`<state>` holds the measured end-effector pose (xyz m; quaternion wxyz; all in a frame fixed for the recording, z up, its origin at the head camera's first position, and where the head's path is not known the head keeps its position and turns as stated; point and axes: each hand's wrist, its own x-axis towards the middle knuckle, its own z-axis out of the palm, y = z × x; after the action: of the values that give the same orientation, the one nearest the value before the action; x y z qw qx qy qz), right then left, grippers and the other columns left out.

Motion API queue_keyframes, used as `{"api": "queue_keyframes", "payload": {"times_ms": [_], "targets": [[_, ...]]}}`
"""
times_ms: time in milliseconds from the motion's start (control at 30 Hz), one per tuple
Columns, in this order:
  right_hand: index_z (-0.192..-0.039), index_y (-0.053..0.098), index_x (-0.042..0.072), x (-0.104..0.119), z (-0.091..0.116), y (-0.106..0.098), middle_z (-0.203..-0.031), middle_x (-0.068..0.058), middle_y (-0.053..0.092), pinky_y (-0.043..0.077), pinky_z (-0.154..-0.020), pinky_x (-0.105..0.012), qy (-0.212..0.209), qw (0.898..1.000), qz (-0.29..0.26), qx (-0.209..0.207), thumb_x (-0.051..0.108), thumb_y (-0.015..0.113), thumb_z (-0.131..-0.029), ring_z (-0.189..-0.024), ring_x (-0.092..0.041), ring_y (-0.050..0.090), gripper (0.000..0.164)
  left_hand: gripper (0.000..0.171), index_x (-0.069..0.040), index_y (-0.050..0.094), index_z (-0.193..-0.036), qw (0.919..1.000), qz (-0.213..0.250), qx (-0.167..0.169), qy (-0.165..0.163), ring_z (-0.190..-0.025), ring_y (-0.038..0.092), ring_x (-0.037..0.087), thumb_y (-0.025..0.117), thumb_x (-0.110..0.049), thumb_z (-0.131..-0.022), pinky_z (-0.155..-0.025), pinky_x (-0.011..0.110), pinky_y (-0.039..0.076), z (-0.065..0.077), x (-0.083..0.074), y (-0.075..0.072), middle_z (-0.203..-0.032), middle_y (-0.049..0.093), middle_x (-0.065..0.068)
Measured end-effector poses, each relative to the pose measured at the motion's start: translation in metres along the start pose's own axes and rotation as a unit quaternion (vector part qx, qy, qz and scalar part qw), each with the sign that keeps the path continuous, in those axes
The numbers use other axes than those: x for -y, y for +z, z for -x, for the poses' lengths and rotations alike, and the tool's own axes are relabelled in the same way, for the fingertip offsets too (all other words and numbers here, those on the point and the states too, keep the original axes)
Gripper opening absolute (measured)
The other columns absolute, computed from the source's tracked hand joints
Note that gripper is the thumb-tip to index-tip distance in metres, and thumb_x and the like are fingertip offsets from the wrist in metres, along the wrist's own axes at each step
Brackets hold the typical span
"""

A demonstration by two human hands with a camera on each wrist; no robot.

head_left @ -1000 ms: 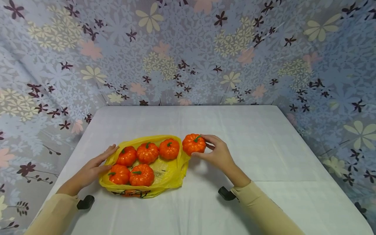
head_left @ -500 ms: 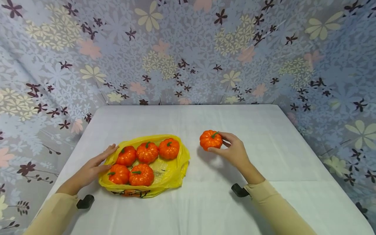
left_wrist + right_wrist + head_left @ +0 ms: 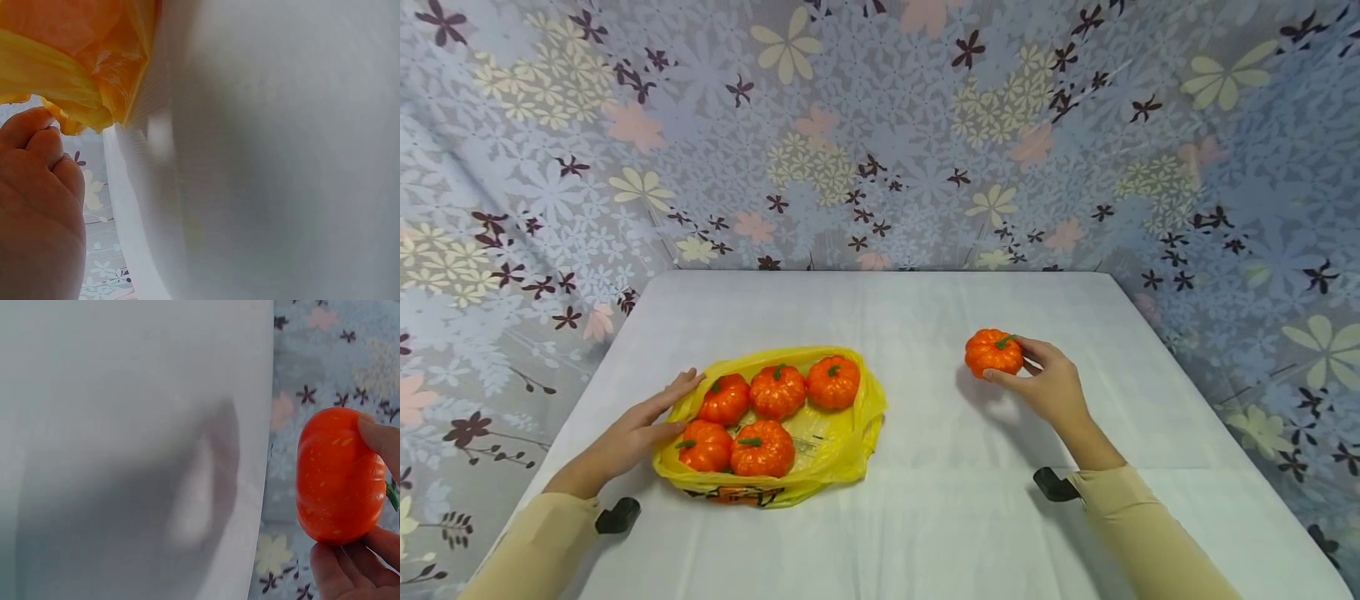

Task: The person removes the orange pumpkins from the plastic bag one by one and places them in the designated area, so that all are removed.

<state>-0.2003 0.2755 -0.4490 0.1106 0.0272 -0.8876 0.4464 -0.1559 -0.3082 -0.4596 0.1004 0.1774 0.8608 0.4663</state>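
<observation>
In the head view, my right hand point(image 3: 1047, 383) holds a small orange pumpkin point(image 3: 993, 353) with a green stem between thumb and fingers. The pumpkin is raised off the table, its shadow below it. The right wrist view shows the pumpkin point(image 3: 340, 478) pinched from two sides. To the left lies a yellow plastic bag point(image 3: 820, 425), spread wide, with several more orange pumpkins point(image 3: 778, 392) inside. My left hand point(image 3: 636, 429) rests against the bag's left edge, thumb and fingers spread apart. The left wrist view shows its fingers touching the bag point(image 3: 56, 69); the thumb is hidden there.
A white cloth covers the table point(image 3: 925, 517). Behind it and at both sides hangs a floral curtain point(image 3: 880, 133). Black wrist mounts point(image 3: 1056, 484) stick out beside both sleeves.
My right hand has carried the pumpkin rightward, from beside the bag's right edge to the table's right half. The left hand and the bag stay in place.
</observation>
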Motion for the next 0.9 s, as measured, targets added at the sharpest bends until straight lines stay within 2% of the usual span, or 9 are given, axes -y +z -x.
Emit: {"api": "queue_keyframes", "payload": {"times_ms": [400,900], "targets": [[-0.145,0.048,-0.006,-0.02,-0.002,-0.027,-0.144,-0.029,0.048,0.049,-0.1,-0.05,0.067,0.997,0.036,-0.001,0.04,0.085,-0.081,-0.129,-0.045,0.052,0.087,0.064,-0.009,0.034,-0.157,1.0,-0.003,0.002,-0.009,-0.15,0.002,0.047,0.054,-0.008,-0.097,-0.107,0.079,0.001,0.0,-0.002,0.0,-0.166,0.012,0.02],[-0.153,0.038,-0.001,-0.043,-0.001,-0.046,-0.153,-0.027,0.04,0.043,-0.106,-0.054,0.159,0.987,0.033,-0.004,0.048,0.082,-0.082,-0.138,-0.045,0.041,0.097,0.064,-0.005,0.033,-0.157,0.9999,-0.009,-0.003,-0.014,-0.149,0.003,0.049,0.054,-0.007,-0.096,-0.108,0.078,0.003,-0.001,-0.006,0.0,-0.165,0.012,0.024]]}}
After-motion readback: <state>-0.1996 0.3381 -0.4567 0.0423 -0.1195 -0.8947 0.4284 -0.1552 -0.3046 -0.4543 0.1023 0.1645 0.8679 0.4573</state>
